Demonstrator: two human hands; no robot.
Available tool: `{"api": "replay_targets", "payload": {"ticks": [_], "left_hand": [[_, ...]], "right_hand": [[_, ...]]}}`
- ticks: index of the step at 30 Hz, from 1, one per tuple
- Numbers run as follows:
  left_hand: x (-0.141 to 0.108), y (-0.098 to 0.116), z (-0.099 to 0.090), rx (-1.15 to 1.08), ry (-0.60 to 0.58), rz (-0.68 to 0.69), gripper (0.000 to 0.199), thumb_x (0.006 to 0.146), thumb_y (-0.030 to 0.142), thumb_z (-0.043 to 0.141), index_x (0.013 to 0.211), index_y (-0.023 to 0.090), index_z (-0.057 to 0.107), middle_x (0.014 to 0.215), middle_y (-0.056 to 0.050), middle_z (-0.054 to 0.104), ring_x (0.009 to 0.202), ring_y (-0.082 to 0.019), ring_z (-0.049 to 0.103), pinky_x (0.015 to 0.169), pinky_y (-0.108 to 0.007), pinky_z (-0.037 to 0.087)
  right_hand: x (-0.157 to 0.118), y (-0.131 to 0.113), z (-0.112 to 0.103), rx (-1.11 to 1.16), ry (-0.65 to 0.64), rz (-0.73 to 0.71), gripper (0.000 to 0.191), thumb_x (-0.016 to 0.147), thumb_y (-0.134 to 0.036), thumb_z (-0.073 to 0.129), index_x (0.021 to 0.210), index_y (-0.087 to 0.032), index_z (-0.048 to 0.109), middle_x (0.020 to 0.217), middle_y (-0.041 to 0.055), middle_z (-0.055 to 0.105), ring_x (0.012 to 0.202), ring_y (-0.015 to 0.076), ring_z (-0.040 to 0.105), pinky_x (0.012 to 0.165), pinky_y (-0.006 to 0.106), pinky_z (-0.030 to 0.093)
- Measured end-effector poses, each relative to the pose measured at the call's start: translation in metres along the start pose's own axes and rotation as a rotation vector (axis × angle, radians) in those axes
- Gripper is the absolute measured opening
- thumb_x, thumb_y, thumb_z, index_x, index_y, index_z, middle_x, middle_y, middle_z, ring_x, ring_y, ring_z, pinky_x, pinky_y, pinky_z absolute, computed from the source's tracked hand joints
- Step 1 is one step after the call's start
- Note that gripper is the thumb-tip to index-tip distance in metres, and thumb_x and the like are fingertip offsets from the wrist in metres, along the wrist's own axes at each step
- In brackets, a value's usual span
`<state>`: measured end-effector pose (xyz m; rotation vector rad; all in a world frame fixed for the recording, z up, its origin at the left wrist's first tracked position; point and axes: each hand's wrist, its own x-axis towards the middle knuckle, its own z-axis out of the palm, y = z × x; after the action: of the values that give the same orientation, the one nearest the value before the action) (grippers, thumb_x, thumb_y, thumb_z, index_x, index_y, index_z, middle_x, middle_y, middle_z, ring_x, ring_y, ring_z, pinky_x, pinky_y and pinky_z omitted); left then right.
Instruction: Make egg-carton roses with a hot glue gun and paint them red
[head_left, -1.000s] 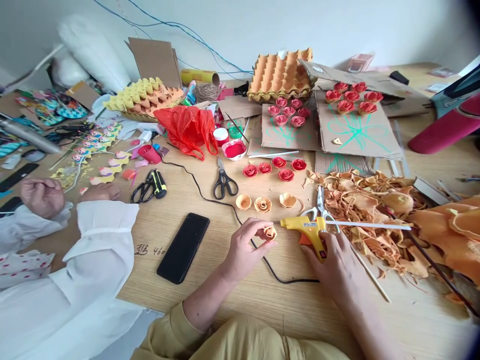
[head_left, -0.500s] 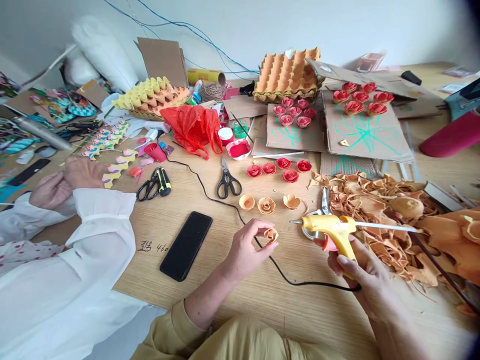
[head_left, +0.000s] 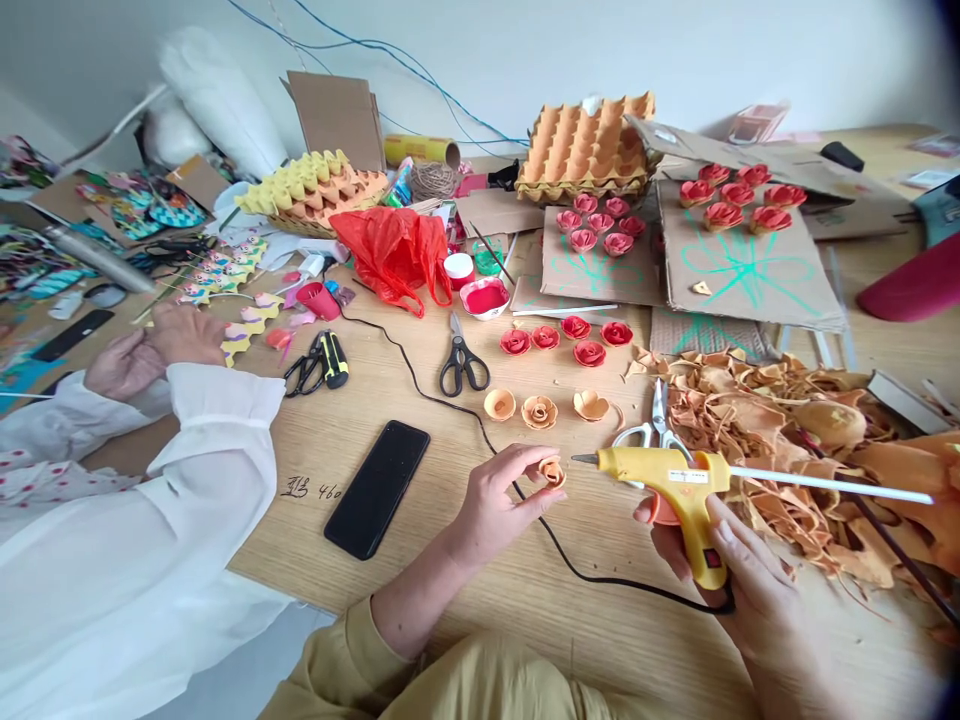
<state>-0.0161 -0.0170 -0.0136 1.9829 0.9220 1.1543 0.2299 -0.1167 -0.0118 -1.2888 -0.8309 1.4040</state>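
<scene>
left hand (head_left: 495,505): thumb and fingers pinch a small orange curled-petal flower (head_left: 553,472), near middle of wood-grain table (head_left: 448,465). right hand (head_left: 754,570): fingers wrapped round grip of a smooth yellow plastic glue gun (head_left: 671,472), tapered nozzle pointing left, just beside the flower. whitish rod-shaped glue stick (head_left: 832,484) juts out right. thin black cord (head_left: 556,550) curves on near side. farther: three orange cupped blossoms (head_left: 539,411), then red layered roses (head_left: 589,353). right: heap of ragged, curly orange scraps (head_left: 780,425).
</scene>
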Motion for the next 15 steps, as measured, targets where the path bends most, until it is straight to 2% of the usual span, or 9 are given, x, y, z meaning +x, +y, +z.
{"api": "replay_targets", "payload": {"ticks": [4, 12, 15], "left_hand": [[0.0007, 0.0013, -0.0011, -0.014, 0.007, -0.02, 0.033, 0.089, 0.024, 0.08, 0.119, 0.018, 0.071, 0.097, -0.006, 0.078, 0.073, -0.013, 0.07, 0.077, -0.027, 0.062], [0.0004, 0.0035, -0.0007, -0.041, 0.004, -0.02, 0.032, 0.088, 0.023, 0.08, 0.119, 0.018, 0.073, 0.096, -0.007, 0.079, 0.074, -0.014, 0.072, 0.079, -0.026, 0.063], [0.0001, 0.0046, -0.0006, -0.062, 0.004, -0.039, 0.033, 0.087, 0.023, 0.082, 0.118, 0.017, 0.073, 0.096, -0.007, 0.08, 0.077, -0.014, 0.073, 0.081, -0.026, 0.063]], "right_hand": [[-0.0038, -0.0034, 0.0062, -0.096, 0.027, 0.027, 0.049, 0.098, -0.064, 0.047, 0.107, -0.021, 0.069, 0.061, 0.0008, 0.053, 0.047, 0.0142, 0.031, 0.046, 0.032, 0.02], [-0.0052, -0.0049, 0.0047, -0.27, 0.138, -0.036, 0.045, 0.091, -0.068, 0.058, 0.1, -0.028, 0.076, 0.057, 0.0041, 0.057, 0.046, 0.0205, 0.043, 0.04, 0.036, 0.032], [-0.0033, -0.0056, 0.0012, -0.319, 0.09, -0.059, 0.046, 0.09, -0.07, 0.057, 0.098, -0.031, 0.078, 0.055, 0.0049, 0.06, 0.048, 0.0244, 0.05, 0.042, 0.039, 0.039]]}}
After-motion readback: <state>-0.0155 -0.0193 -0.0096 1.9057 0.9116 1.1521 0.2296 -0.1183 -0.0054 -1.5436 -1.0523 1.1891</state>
